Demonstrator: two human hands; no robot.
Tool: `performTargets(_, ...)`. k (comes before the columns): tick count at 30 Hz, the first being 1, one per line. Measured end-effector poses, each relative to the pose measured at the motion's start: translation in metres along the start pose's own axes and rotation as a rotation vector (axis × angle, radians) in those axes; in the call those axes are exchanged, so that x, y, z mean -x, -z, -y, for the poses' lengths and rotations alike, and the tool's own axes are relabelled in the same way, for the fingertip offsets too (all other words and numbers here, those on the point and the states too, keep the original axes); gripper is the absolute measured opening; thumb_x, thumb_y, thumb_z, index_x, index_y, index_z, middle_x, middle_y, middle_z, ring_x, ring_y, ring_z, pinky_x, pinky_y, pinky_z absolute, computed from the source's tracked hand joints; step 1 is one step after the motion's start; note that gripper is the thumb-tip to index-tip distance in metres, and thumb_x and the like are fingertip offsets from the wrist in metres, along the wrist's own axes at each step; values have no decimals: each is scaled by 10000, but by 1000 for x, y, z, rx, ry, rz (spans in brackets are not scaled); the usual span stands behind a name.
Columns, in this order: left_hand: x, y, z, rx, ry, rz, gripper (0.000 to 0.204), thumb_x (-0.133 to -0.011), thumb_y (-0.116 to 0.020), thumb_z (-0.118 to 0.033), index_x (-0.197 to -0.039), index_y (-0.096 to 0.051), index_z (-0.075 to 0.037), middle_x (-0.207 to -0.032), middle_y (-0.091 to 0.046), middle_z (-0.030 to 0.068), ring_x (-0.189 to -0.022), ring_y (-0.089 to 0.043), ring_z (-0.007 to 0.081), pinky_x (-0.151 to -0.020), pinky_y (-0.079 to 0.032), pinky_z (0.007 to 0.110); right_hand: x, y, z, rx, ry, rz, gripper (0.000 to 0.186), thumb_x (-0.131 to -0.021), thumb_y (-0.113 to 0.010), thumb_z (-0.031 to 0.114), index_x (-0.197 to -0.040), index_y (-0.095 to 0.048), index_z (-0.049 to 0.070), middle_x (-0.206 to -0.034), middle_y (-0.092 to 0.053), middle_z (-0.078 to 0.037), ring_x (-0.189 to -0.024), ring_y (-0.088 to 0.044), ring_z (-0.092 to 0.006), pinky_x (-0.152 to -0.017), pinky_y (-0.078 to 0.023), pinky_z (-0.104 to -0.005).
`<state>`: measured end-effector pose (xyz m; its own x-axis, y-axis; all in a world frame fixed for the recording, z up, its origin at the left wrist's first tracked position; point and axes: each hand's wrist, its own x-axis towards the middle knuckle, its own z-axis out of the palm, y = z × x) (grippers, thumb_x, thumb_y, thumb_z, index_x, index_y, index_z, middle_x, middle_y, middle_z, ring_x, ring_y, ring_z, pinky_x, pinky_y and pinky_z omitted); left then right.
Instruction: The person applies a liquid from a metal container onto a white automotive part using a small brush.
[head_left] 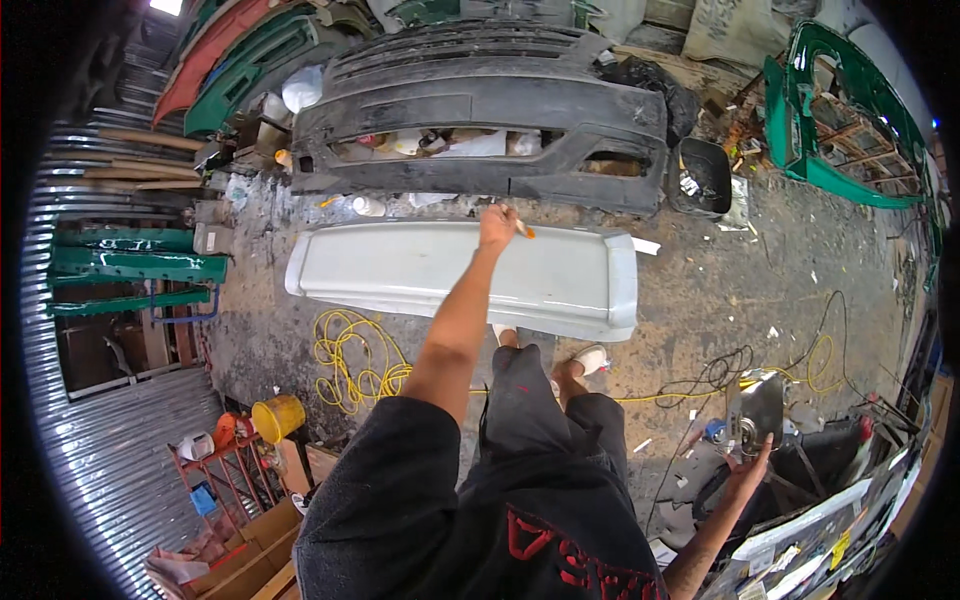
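Observation:
My left hand (495,226) is closed around a small brush (526,231) with a pale part and an orange end. It is held over the far edge of a long, glossy white panel (420,265) with raised edges, which lies in front of my feet. Whether the brush touches the panel, I cannot tell. Out to the lower right, my right hand (750,468) grips a shiny rectangular metal can (757,412) from below and the side.
Beyond the panel stands a large dark grey car bumper (420,110). A black tub (704,178) and green body parts (800,110) are at the right. Yellow cable (350,365) lies coiled left of my legs. A rack with a yellow bucket (278,418) stands lower left.

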<state>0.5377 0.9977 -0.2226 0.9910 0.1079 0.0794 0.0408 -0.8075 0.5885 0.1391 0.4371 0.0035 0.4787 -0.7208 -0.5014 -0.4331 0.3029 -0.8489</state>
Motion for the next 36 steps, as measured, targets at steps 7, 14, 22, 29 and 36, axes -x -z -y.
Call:
performTargets(7, -13, 88, 113, -408, 53, 64, 267, -898, -530, -205, -795, -685, -14, -883, -689, 226, -828, -675, 379, -769, -542, 465, 10, -1, -2, -48, -31, 7, 629, -934, -557, 538, -1425, -458, 156, -1320, -517, -95, -1109, -591, -228, -651, -611, -379)
performTargets(14, 18, 31, 49, -278, -235, 172, 128, -750, -562, -65, -716, -670, -4, -787, -655, 213, -768, -645, 379, -715, -526, 465, 59, -50, -15, -23, 6, -67, 664, -930, -549, 563, -1425, -465, 129, -1321, -504, -124, -1076, -588, -219, -669, -580, -356)
performTargets(22, 40, -10, -65, 389, -113, 189, 146, -857, -526, -64, -750, -594, 9, -802, -613, 275, -824, -619, 413, -764, -504, 502, 117, -86, -5, -10, 20, -148, 618, -969, -506, 508, -1482, -405, 179, -1386, -450, -146, -1132, -553, -241, -770, -576, -438)
performTargets(29, 6, 86, 120, 269, 51, 69, 110, -825, -547, -60, -736, -557, 5, -758, -593, 235, -810, -616, 387, -715, -508, 463, 139, -83, -10, -50, 24, -80, 690, -914, -598, 493, -1514, -334, 278, -1545, -243, -130, -1312, -403, -371, -768, -580, -473)
performTargets(36, -4, 187, 209, -299, -76, -117, 105, -846, -563, -87, -804, -640, -29, -832, -647, 179, -822, -620, 348, -731, -496, 448, 149, -104, -10, 101, 82, -101, 542, -1000, -495, 393, -1510, -356, 271, -1252, -490, -123, -1026, -590, -231, -779, -593, -472)
